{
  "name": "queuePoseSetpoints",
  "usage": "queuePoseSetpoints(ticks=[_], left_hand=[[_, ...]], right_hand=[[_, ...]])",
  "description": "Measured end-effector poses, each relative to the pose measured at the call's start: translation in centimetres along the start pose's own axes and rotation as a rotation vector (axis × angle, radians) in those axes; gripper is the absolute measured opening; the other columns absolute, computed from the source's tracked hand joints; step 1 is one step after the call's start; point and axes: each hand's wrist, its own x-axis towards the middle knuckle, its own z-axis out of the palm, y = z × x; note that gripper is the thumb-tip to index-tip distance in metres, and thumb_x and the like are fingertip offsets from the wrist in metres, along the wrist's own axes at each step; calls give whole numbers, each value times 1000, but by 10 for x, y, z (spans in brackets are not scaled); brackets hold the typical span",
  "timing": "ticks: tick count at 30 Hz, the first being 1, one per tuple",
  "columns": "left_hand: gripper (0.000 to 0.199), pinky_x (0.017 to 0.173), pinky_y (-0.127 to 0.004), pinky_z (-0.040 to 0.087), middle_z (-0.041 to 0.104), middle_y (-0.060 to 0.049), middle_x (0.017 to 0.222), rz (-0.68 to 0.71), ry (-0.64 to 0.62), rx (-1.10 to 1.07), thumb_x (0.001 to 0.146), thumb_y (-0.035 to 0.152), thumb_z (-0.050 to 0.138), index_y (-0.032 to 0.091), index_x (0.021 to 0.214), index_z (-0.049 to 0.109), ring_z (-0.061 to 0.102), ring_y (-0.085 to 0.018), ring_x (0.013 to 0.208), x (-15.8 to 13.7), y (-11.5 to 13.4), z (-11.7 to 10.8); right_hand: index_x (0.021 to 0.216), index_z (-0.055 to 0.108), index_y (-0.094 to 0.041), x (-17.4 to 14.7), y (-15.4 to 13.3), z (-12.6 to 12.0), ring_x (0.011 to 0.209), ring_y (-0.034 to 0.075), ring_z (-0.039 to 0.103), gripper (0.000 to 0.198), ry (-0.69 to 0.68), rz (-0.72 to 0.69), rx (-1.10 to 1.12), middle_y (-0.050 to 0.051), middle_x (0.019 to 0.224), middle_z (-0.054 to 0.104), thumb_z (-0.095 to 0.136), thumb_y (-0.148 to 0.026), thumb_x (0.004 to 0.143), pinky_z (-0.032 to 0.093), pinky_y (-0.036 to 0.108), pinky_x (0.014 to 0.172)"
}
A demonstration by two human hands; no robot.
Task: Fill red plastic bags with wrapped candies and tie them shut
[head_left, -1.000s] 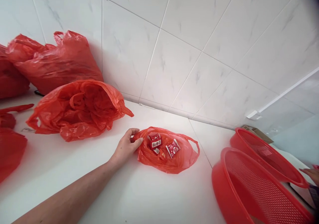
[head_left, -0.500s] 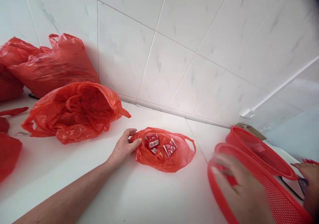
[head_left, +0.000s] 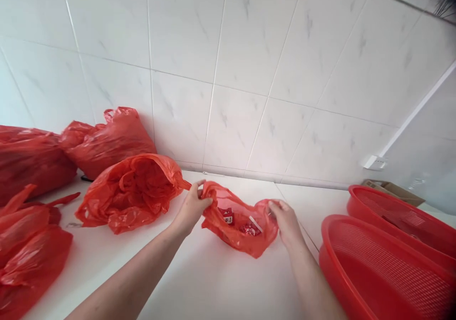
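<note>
A thin red plastic bag (head_left: 233, 241) stands with its mouth spread on the white table. My left hand (head_left: 194, 206) pinches the bag's left edge between thumb and fingers. On the opposite side, my right hand (head_left: 287, 218) grips the rim near the handle. Inside lie small red-and-white wrapped packets, among them one packet (head_left: 227, 215) on the left and another packet (head_left: 251, 228) on the right. The bag's folds partly cover them.
To the left sits an open red bag (head_left: 131, 192) stuffed with crumpled plastic. Full red bags (head_left: 110, 142) lean against the tiled wall (head_left: 242, 49), and a tied bag (head_left: 32, 258) lies nearer. Red mesh baskets (head_left: 388, 258) stand at right, a cardboard box (head_left: 402, 192) behind them.
My right hand has come from the near basket to the bag's right rim and taken hold. The bag's mouth has been lifted at both sides. The view has tilted upward.
</note>
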Motion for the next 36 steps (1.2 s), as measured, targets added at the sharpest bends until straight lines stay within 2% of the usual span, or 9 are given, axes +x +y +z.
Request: queuePoseSetpoints(ticks=[5,8,14,18,22,24,27,30,36], left_hand=[[55,66,-29,51,67,-5,102,235,67,-105,72,27,61,22,123,42,65,-18,80,8,60,7],[48,60,-29,49,68,-4,93,281,81,65,75,27,57,23,122,47,65,-18,71,3,79,-4],[29,56,-27,42,63,1,70,388,348,719,77,24,52,25,104,63,57,-17,60,-9,96,-25],[25,48,-21,38,55,5,65,327,255,364,77,25,57,25,102,60,49,-11,52,-17,110,-21],[27,47,-17,41,53,6,67,279,26,-80,78,26,64,25,104,59,48,-7,52,-26,120,-7],[28,53,-17,47,54,5,73,310,3,-212,77,24,67,24,104,60,52,-6,59,-30,122,0],[31,65,-19,52,56,3,81,373,39,-298,75,19,70,23,105,60,57,-7,69,-34,121,6],[30,67,-20,53,58,2,83,361,31,-332,75,16,70,22,103,60,59,-8,71,-32,117,7],[20,72,-20,52,59,2,80,422,65,-430,75,15,69,19,94,63,59,-7,72,-29,122,6]], right_hand=[[90,53,-21,14,-49,-10,54,9,54,26,290,-125,344,-2,73,62,57,-39,72,40,20,49],[92,58,-21,19,-63,-20,61,10,57,27,306,-164,414,-1,76,64,61,-34,68,43,21,54],[105,61,-23,14,-68,-30,82,21,64,30,289,-302,-2,2,84,69,53,-33,78,46,33,73],[87,68,-20,-3,-81,-26,88,23,62,25,369,-362,-35,5,92,69,60,-42,77,47,35,77],[103,66,-24,-17,-95,-18,102,22,60,32,200,-182,507,5,106,67,61,-46,80,47,37,87],[105,63,-26,-20,-99,-18,78,15,64,31,28,17,782,0,83,67,61,-45,82,52,34,77],[97,64,-24,-24,-105,-19,41,2,39,17,-113,154,1050,-11,51,42,64,-34,83,44,16,49],[90,65,-20,-30,-112,-20,36,3,21,14,-150,103,1065,-10,46,31,55,-28,84,24,15,35],[99,68,-16,-48,-125,-21,39,7,21,37,-194,-108,934,-6,43,33,40,-32,81,24,21,39]])
